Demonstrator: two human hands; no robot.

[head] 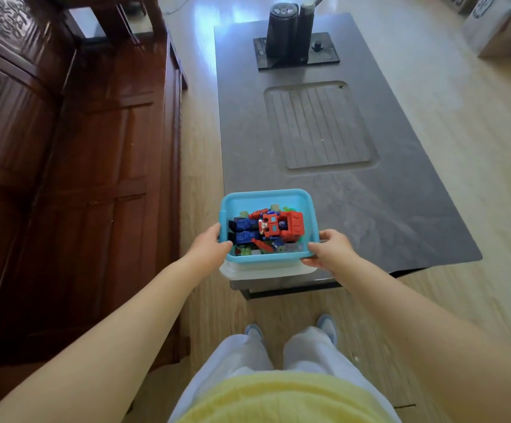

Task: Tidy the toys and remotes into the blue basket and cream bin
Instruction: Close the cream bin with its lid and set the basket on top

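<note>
The blue basket (266, 199) sits stacked on top of the cream bin (263, 271) at the near left corner of the grey table (385, 209). Inside the basket lies a red and blue toy robot (268, 227) over several small toy pieces. My left hand (210, 244) grips the basket's left rim, thumb over the edge. My right hand (329, 247) grips its right rim at the near corner. Only the bin's near rim shows below the basket; what is in the bin is hidden.
A dark kettle on a black tray (294, 41) stands at the table's far end, with a ribbed recessed panel (318, 126) in the middle. A dark red wooden cabinet (80, 178) runs along the left. Cardboard boxes (498, 25) sit on the floor at far right.
</note>
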